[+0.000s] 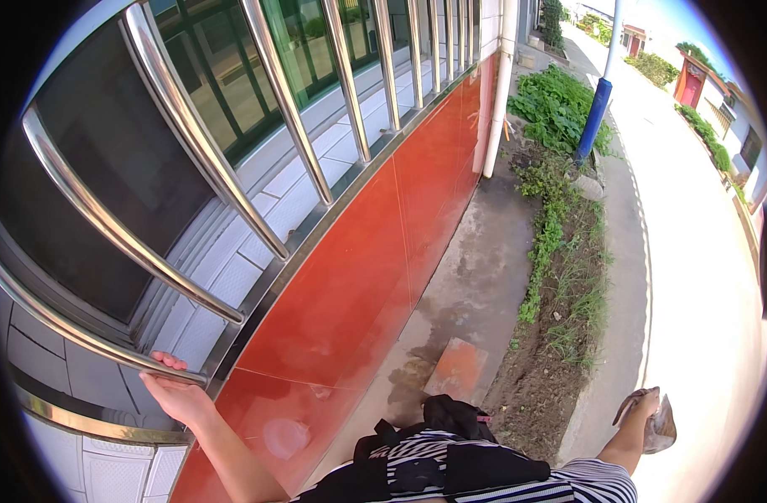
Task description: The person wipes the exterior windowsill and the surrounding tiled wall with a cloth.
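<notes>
At the lower left, my left hand (176, 386) is wrapped around the lower end of a polished metal window bar (107, 349), close to the metal rail (257, 320) that the bars stand on. Out to the right, my right hand (645, 405) grips a crumpled brown cloth (661, 431), which hangs over the pale pavement. Behind the bars are a dark window pane (100, 151) and a green-framed window (232, 75). Below the rail runs a wall of glossy red tiles (358, 251).
A loose orange tile (457, 368) lies on the wet concrete ground (484, 251) beside a planted soil strip (546, 390). A white pipe (501, 107) stands at the wall, a blue-based pole (594, 122) by the plants. A sunlit road (691, 251) lies to the right.
</notes>
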`<action>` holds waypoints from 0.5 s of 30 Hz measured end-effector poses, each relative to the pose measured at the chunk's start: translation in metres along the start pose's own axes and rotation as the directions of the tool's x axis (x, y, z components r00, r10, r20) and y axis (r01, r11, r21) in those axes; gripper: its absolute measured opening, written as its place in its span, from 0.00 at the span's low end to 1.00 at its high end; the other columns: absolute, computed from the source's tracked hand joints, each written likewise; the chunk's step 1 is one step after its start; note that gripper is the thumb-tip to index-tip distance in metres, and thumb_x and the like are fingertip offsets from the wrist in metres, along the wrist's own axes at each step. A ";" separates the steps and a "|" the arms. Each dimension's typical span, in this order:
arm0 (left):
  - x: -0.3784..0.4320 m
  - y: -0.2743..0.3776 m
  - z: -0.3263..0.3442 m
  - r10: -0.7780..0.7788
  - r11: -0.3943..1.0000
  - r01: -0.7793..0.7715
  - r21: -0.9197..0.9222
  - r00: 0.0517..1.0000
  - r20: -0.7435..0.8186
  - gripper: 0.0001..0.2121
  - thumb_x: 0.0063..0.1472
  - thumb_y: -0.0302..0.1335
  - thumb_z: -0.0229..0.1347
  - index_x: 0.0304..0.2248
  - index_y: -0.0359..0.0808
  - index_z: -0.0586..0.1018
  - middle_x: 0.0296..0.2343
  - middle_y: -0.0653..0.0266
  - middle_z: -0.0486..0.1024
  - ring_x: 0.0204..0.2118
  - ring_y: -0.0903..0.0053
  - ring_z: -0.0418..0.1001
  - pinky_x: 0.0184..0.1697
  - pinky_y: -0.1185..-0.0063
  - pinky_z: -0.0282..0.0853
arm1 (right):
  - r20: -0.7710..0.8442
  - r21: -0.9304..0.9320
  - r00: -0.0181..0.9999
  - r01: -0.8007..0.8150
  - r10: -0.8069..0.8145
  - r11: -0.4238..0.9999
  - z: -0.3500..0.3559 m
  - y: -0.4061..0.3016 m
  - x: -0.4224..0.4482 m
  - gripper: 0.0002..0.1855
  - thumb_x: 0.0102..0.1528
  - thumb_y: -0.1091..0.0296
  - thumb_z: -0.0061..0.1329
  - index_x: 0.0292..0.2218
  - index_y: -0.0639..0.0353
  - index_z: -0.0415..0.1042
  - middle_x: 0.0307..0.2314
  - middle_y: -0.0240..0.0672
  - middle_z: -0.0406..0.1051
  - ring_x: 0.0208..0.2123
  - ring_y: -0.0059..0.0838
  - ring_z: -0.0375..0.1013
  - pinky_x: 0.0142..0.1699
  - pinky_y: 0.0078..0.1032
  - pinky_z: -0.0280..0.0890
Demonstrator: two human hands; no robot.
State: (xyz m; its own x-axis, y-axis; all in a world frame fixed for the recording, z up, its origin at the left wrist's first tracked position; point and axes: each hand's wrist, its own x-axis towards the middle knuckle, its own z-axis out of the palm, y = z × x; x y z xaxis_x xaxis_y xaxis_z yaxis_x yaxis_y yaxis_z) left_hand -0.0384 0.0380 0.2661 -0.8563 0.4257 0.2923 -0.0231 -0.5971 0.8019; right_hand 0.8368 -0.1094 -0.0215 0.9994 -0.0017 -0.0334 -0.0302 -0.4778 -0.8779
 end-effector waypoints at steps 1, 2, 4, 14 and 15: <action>0.000 -0.002 0.001 0.010 1.000 -0.009 0.007 1.000 -0.021 0.16 0.63 0.36 0.33 0.32 0.34 0.67 0.24 0.69 0.62 0.26 0.83 0.57 0.30 0.84 0.55 | -0.148 -0.062 0.988 -0.060 0.051 0.996 0.008 0.010 0.006 0.29 0.52 0.48 0.31 0.30 0.71 0.68 0.29 0.47 0.70 0.31 0.38 0.68 0.41 0.29 0.62; 0.000 -0.002 0.002 0.022 1.000 -0.022 0.019 0.999 -0.030 0.15 0.63 0.36 0.32 0.33 0.34 0.67 0.24 0.69 0.62 0.25 0.83 0.57 0.30 0.84 0.55 | -0.100 -0.024 0.991 -0.093 0.091 0.995 0.019 0.018 0.007 0.27 0.51 0.50 0.34 0.29 0.71 0.69 0.29 0.47 0.69 0.32 0.38 0.68 0.41 0.29 0.62; -0.001 -0.002 0.004 0.045 0.998 -0.044 0.037 0.998 -0.035 0.15 0.63 0.36 0.32 0.33 0.35 0.67 0.25 0.69 0.62 0.25 0.83 0.57 0.30 0.84 0.55 | 0.032 0.175 0.967 -0.253 0.251 0.951 0.034 0.030 0.001 0.23 0.49 0.54 0.37 0.29 0.70 0.69 0.28 0.45 0.69 0.33 0.38 0.69 0.38 0.31 0.64; 0.016 -0.006 -0.020 0.073 0.992 -0.076 0.103 0.997 0.037 0.16 0.63 0.34 0.29 0.34 0.31 0.66 0.27 0.64 0.62 0.28 0.79 0.58 0.33 0.81 0.56 | 0.738 0.242 0.653 -0.490 0.169 0.837 0.141 -0.077 -0.075 0.12 0.51 0.57 0.43 0.31 0.54 0.68 0.25 0.29 0.71 0.26 0.23 0.70 0.28 0.21 0.65; 0.011 -0.004 -0.012 0.070 0.987 -0.069 0.147 0.998 -0.004 0.18 0.63 0.34 0.27 0.34 0.31 0.65 0.27 0.64 0.61 0.28 0.78 0.58 0.33 0.80 0.56 | 0.792 0.232 0.593 -0.509 0.143 0.829 0.147 -0.092 -0.066 0.10 0.51 0.57 0.39 0.28 0.53 0.67 0.22 0.29 0.69 0.23 0.23 0.69 0.25 0.20 0.63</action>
State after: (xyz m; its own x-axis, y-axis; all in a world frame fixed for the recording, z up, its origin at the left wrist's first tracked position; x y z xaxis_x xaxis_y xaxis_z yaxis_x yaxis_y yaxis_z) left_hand -0.0541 0.0371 0.2598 -0.8581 0.3798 0.3456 0.1121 -0.5183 0.8478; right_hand 0.7711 0.0641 -0.0089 0.5771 0.6269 -0.5234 -0.5368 -0.1918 -0.8216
